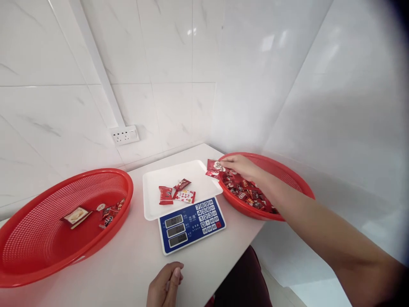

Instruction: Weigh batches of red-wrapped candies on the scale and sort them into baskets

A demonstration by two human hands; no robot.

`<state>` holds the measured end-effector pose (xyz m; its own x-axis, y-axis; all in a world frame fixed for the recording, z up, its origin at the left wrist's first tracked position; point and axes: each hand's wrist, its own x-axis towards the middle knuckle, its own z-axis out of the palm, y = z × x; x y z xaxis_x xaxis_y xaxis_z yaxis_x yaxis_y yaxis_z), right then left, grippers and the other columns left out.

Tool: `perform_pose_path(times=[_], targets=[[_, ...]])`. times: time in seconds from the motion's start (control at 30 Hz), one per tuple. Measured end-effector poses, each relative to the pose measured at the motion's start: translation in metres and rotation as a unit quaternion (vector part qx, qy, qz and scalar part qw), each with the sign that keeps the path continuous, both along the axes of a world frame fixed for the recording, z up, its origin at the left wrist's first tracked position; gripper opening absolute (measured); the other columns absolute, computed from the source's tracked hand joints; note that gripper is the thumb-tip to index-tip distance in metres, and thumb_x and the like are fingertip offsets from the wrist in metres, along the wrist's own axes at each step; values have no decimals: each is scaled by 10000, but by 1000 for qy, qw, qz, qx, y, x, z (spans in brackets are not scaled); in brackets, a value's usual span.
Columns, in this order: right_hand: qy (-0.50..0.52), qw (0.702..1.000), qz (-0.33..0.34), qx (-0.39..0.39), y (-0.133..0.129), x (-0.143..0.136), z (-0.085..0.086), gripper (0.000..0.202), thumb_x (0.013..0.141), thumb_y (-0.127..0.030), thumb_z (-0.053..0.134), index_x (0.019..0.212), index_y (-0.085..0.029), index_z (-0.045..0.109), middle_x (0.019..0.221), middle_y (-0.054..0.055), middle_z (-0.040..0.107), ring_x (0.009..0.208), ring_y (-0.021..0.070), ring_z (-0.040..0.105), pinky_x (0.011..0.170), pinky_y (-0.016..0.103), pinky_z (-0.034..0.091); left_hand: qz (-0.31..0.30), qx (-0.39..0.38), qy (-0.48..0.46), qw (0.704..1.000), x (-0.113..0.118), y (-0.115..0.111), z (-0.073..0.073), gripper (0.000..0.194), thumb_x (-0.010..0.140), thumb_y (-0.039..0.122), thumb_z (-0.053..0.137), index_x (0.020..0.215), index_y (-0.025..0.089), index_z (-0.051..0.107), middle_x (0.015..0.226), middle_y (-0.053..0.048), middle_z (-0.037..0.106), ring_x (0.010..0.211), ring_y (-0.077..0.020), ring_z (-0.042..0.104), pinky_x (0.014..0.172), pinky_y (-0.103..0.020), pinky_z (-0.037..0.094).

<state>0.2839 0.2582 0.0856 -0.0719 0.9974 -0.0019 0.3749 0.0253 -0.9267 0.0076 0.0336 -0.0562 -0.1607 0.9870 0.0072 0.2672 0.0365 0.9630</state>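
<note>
My right hand (pixel 240 165) pinches a red candy packet (pixel 214 165) by its edge, over the left rim of the right basket. Beneath that hand lies a heap of small wrapped candies (pixel 244 192), partly hidden by my forearm. A kitchen-type digital scale (pixel 191 226) with a blue keypad panel stands in the middle of the table. On its white tray (pixel 153 175) rest a red packet (pixel 165 195), a darker red packet (pixel 182 184) and a white-and-red packet (pixel 184 196). My left hand (pixel 166 283) is loosely closed near the table's front, below the scale, with nothing visible in it.
A large red mesh basket (pixel 38 200) at the left holds a cream-and-brown packet (pixel 76 216) and several red packets (pixel 111 212). The right red basket (pixel 292 181) sits by the corner walls. A wall socket (pixel 125 135) is above the table (pixel 137 264).
</note>
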Motion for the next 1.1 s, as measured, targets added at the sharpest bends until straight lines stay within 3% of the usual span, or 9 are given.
perform_pose_path(times=[0.2, 0.3, 0.43, 0.53, 0.63, 0.7, 0.8, 0.97, 1.1], targets=[[22, 998, 54, -27, 0, -67, -9, 141, 673, -292, 708, 697, -157, 674, 514, -17, 577, 458, 75, 476, 422, 186, 363, 13, -1, -6, 1000, -4, 0, 4, 402, 775, 561, 494, 758, 193, 654, 626, -21, 616, 616, -171, 574, 606, -261, 476], [52, 997, 57, -10, -13, -65, -5, 159, 694, -313, 679, 735, -161, 660, 514, -35, 544, 457, 65, 453, 414, 176, 336, 13, -3, -15, 1000, -5, -1, 6, 379, 789, 539, 494, 769, 195, 652, 637, -21, 613, 627, -169, 567, 610, -261, 468], [68, 994, 87, -19, -55, -52, -4, 217, 718, -389, 633, 758, -175, 642, 524, -48, 536, 424, 60, 426, 393, 179, 308, -17, -9, -41, 999, -5, -3, 4, 328, 800, 497, 515, 806, 196, 646, 672, -26, 609, 666, -171, 568, 641, -274, 463], [-12, 978, 193, -72, -99, -52, -22, 226, 733, -397, 608, 780, -184, 666, 497, -51, 524, 386, 72, 414, 376, 193, 308, -72, -17, -130, 989, -1, -5, -1, 389, 780, 513, 546, 1021, 211, 592, 782, -39, 605, 681, -163, 568, 617, -283, 472], [-15, 957, 282, -68, -140, -66, -53, 148, 749, -303, 594, 724, -188, 684, 620, -12, 614, 589, 120, 546, 563, 228, 426, -142, -54, -241, 959, 6, -7, -2, 645, 721, 576, 585, 1254, 254, 418, 1017, -93, 581, 739, -176, 588, 560, -286, 499], [10, 948, 300, -108, -160, -78, -72, 143, 758, -269, 575, 745, -183, 688, 675, -2, 646, 655, 135, 573, 627, 241, 437, -183, -95, -257, 944, 11, -8, 1, 632, 736, 565, 577, 1260, 251, 414, 1044, -103, 579, 789, -188, 595, 592, -308, 521], [40, 952, 269, -141, -177, -90, -88, 144, 761, -270, 564, 746, -171, 668, 687, -2, 649, 661, 136, 566, 632, 239, 425, -194, -129, -226, 946, 16, -5, 9, 442, 811, 509, 516, 1120, 194, 521, 864, -66, 615, 779, -177, 592, 645, -319, 522], [92, 962, 198, -163, -178, -86, -93, 229, 751, -382, 586, 657, -173, 586, 577, -35, 543, 551, 107, 483, 545, 220, 381, -160, -119, -186, 962, 20, 6, 26, 324, 785, 453, 582, 927, 166, 538, 708, -15, 607, 637, -129, 555, 577, -256, 471], [159, 958, 147, -189, -174, -75, -98, 364, 731, -544, 570, 691, -183, 545, 536, -70, 418, 428, 63, 348, 418, 196, 295, -132, -37, -84, 987, 15, 33, 58, 200, 791, 361, 586, 843, 168, 577, 717, -4, 604, 619, -113, 545, 591, -236, 459]])
